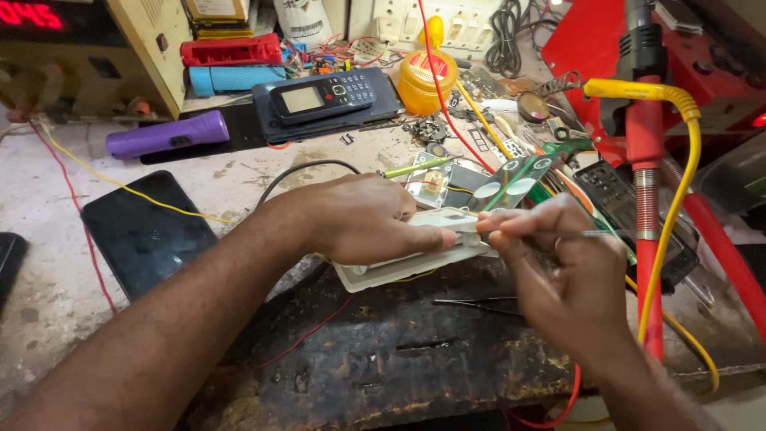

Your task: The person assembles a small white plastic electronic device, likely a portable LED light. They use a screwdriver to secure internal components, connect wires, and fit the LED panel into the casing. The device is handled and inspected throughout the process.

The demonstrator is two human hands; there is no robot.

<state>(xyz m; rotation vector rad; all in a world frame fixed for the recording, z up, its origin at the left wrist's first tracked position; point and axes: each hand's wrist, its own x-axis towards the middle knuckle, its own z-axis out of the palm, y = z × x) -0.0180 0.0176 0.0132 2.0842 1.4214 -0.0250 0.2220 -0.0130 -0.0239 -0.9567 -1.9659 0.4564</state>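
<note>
The white plastic casing [399, 267] is being held down on the dark, scorched work board [383, 351] near the middle of the bench, so it's sitting right between the two hands. It's pinned flat by the left hand [363, 219], which is laid over the top of it with the fingers stretched along its upper edge. A thin metal tool [594, 234] is pinched in the right hand [558, 271], fingers closed tight around it, with the tip end brought up to the right edge of the casing; the exact contact spot is hidden by the fingers, so it can't be told if it's touching.

Loads of bench clutter is seen around it. A dark smartphone [148, 231] is lying face up to the left on the pale tabletop [48, 287], with a thin yellow wire [120, 185] draped across its top corner. A purple torch [167, 134] is laid further back, and behind that a keypad phone [323, 96] is resting on a dark flat device [271, 120]. A yellow tub with a red label [427, 80] is stood near the back. On the right, a red stand [646, 199] is wrapped by a thick yellow cable [678, 160]. A pair of black tweezers [475, 303] is left on the board just below the casing.
</note>
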